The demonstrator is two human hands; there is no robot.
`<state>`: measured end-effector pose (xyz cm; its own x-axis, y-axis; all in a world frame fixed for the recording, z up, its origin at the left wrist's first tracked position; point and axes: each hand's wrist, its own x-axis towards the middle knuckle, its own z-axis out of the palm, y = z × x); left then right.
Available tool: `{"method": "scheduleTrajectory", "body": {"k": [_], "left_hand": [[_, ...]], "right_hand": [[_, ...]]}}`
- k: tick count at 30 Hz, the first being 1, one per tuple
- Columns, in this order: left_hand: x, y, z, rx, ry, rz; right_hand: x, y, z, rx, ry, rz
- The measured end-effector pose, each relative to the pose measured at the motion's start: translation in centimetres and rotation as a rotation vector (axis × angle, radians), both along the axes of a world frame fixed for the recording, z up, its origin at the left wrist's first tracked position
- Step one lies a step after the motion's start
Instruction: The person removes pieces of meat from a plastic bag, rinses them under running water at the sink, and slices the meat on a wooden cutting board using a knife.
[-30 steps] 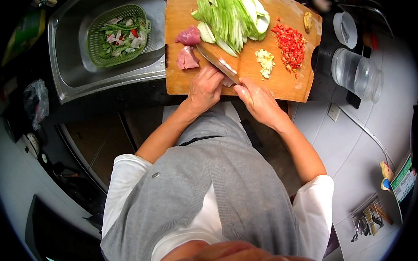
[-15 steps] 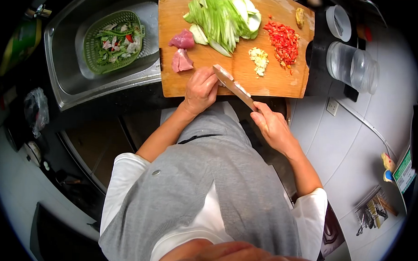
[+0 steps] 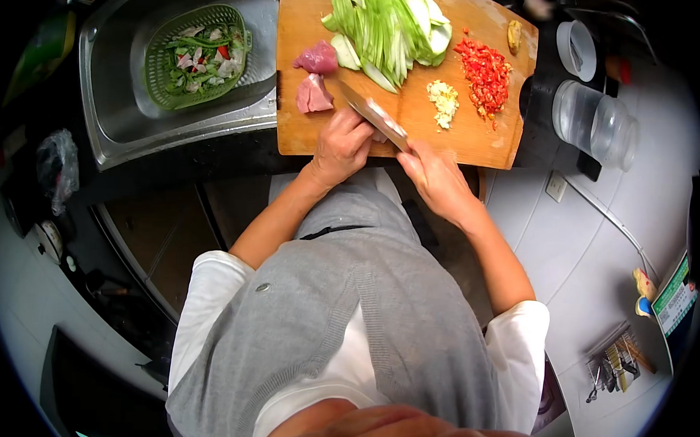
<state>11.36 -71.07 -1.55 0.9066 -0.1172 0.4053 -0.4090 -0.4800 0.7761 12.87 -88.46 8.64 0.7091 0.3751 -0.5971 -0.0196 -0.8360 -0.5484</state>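
My right hand (image 3: 438, 178) is closed round the handle of a kitchen knife (image 3: 355, 101), whose blade slants up and left over the near edge of the wooden cutting board (image 3: 306, 138). White bits cling to the blade. My left hand (image 3: 342, 147) has its fingers curled against a pale pink piece of meat (image 3: 379, 135), which the blade and fingers partly hide. Two larger chunks of raw meat (image 3: 314, 95) lie just beyond my left hand. Farther off are sliced green vegetable (image 3: 379, 35), chopped garlic (image 3: 443, 104) and chopped red chili (image 3: 484, 75).
A steel sink (image 3: 110, 133) adjoins the board on the left, holding a green colander (image 3: 156, 71) of vegetable scraps. To the right stand a white bowl (image 3: 575, 51) and a clear jar (image 3: 581, 111). A piece of ginger (image 3: 514, 36) lies at the board's far right.
The knife and my right hand have moved left and a little away from me, so the blade reaches past my left fingers. The board appears slightly shifted as the view moved.
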Motion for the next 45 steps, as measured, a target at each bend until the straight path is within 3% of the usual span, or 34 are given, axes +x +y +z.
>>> {"method": "scheduleTrajectory", "body": {"k": [7, 21, 26, 28, 32, 43, 45], "left_hand": [[-0.2, -0.2, -0.3, -0.068, -0.016, 0.052], [-0.6, 0.1, -0.4, -0.045, 0.049, 0.015], [-0.6, 0.3, -0.6, -0.017, 0.038, 0.015], [-0.6, 0.1, 0.1, -0.048, 0.006, 0.054], [-0.8, 0.1, -0.5, -0.062, -0.041, 0.072], [-0.7, 0.3, -0.7, -0.038, 0.021, 0.046], [-0.8, 0.3, -0.7, -0.028, 0.042, 0.039]], "right_hand": [[-2.7, -3.5, 3.6, -0.010, 0.192, -0.214], [0.9, 0.6, -0.4, 0.056, 0.062, 0.018], [-1.8, -1.7, -0.2, 0.083, -0.040, -0.047], [-2.8, -3.5, 0.9, -0.060, 0.149, -0.139], [-2.6, -3.6, 3.4, 0.009, 0.154, -0.195], [-0.9, -1.5, 1.1, 0.015, 0.209, -0.086], [0.1, -0.1, -0.7, 0.133, -0.005, -0.006]]}}
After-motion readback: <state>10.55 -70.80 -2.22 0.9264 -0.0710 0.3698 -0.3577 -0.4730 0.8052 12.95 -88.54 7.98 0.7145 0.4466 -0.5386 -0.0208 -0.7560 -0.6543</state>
